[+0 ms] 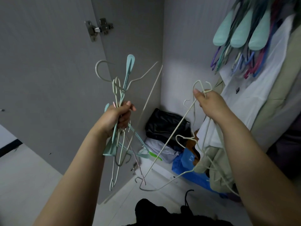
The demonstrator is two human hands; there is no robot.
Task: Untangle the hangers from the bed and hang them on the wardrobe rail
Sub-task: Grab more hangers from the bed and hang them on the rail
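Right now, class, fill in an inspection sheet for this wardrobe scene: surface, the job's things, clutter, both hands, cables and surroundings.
Surface: pale wardrobe floor, partly covered.
Job's things: tangled bundle of hangers, teal and cream; separate cream wire hangers, hooks upward; hung hangers at upper right, rail itself not visible.
Clutter: black bag, blue plastic bag, folded clothes.
Hands: left hand has a closed grip on the bundle; right hand pinches the wire hangers near their hooks.
Cables: nothing seen.
Surroundings: grey wardrobe door open, metal hinge, hanging white garment.
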